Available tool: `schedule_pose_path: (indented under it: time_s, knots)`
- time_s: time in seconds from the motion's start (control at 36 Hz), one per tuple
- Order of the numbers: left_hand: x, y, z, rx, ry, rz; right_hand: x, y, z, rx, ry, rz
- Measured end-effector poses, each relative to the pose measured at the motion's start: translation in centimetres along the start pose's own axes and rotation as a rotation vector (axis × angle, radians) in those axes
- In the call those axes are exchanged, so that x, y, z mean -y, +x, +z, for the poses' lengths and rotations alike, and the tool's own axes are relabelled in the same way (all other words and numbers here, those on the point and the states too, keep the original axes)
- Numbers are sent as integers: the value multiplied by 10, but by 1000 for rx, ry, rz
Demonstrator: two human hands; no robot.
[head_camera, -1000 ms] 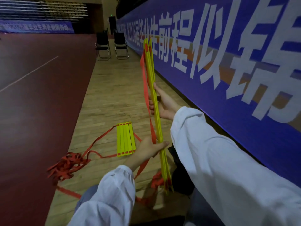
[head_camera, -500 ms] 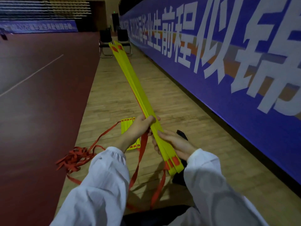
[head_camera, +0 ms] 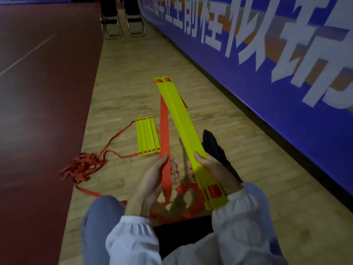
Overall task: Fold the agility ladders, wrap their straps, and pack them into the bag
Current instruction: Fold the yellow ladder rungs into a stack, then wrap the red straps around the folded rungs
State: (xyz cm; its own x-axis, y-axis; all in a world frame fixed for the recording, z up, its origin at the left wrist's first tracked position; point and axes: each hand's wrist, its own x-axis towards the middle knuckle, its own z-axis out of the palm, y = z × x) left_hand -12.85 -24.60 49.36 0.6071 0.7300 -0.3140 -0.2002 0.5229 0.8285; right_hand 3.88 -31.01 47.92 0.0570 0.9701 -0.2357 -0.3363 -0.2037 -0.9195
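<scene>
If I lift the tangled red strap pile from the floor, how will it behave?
The red strap pile probably hangs floppy: it lies in loose loops. It may drag the floor rungs, since a strap runs to them.

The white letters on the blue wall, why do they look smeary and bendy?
Head view: letters on the blue banner are smeared by motion and bowed by the wide-angle lens; the yellow rung bundle in the right hand looks sharper, as does the red strap in the left hand; lighting is dim.

Left grip [head_camera: 152, 180] holds strap [head_camera: 164, 127]; right grip [head_camera: 214, 173] clasps rungs [head_camera: 181, 119].
</scene>
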Motion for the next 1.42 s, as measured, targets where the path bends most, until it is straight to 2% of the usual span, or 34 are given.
schedule_pose_path:
  time_s: [0.08, 0.22, 0.28, 0.36, 0.53, 0.72, 0.83, 1.0, 1.08, 1.22, 1.31, 1.42]
  knots:
    - [6, -12, -2, 69, 28, -70, -2, -9, 2, -1, 84, 7]
    - [17, -23, 12, 230, 117, -205, -12, -6, -1, -90, 59, 43]
    - [26, -22, 17, 225, 84, -214, -13, -4, 0, -124, 52, 19]
    - [36, -21, 22, 200, 51, -184, -13, -6, -1, -82, 43, -38]
    - [44, -24, 31, 257, 74, -263, -10, -11, -4, -121, 49, -32]
    - [50, -24, 36, 129, 7, -117, -10, -15, -9, -139, 203, 20]
    - [48, -26, 36, 166, 8, -110, -13, -15, -10, -114, 257, 57]
    - [47, -30, 36, 245, -120, -97, -12, -19, -9, -126, 387, 90]
    - [44, -30, 37, 300, -148, -145, -14, -19, -14, -158, 376, 74]
    - [52, -26, 38, 203, 5, -197, -17, -20, -10, -155, 359, 33]
    - [51, -27, 36, 241, 83, -205, -17, -18, -11, -143, 301, 27]
    - [48, -25, 24, 264, 159, -110, -14, -23, -9, -155, 392, 66]
